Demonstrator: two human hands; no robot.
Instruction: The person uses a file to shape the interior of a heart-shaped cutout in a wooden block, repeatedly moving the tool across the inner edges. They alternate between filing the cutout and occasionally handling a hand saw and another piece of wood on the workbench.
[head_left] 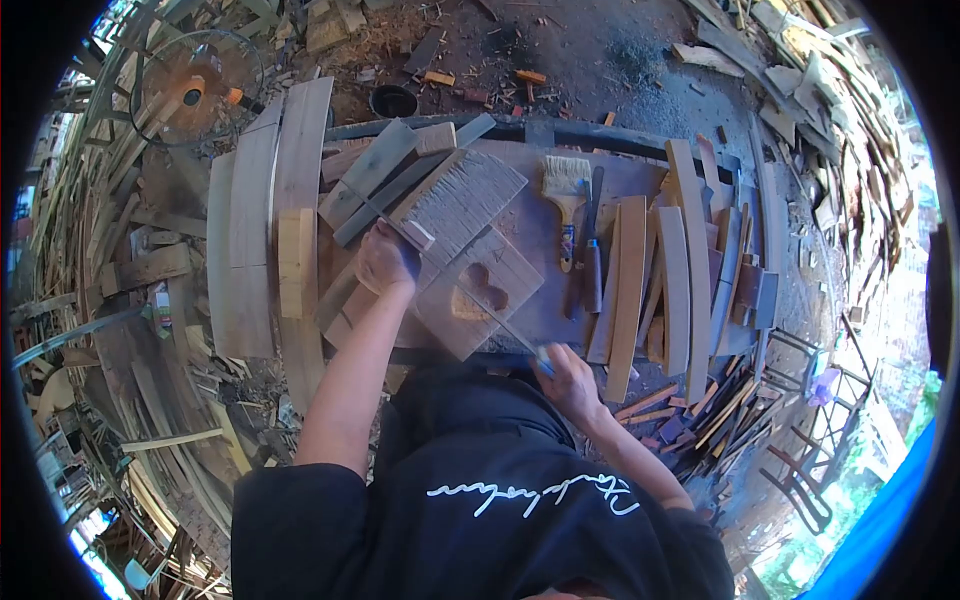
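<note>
A square wooden board (512,262) lies turned cornerwise near the workbench's front edge, with a heart-shaped recess (487,291) cut into its face. My right hand (570,385) is closed around the handle of a chisel (516,334), whose blade reaches the lower right of the recess. Above the board's left side, my left hand (386,258) is a fist around a mallet-like tool (418,235) with a pale block end; its handle is mostly hidden. Under and behind lies a rough, grooved wooden board (465,195).
A paintbrush (567,190) and a dark-handled tool (592,275) lie right of the board. Curved wooden strips (627,290) stack at the bench's right, long planks (300,150) at its left. A round fan (195,90) stands back left; scrap wood (690,425) litters the ground.
</note>
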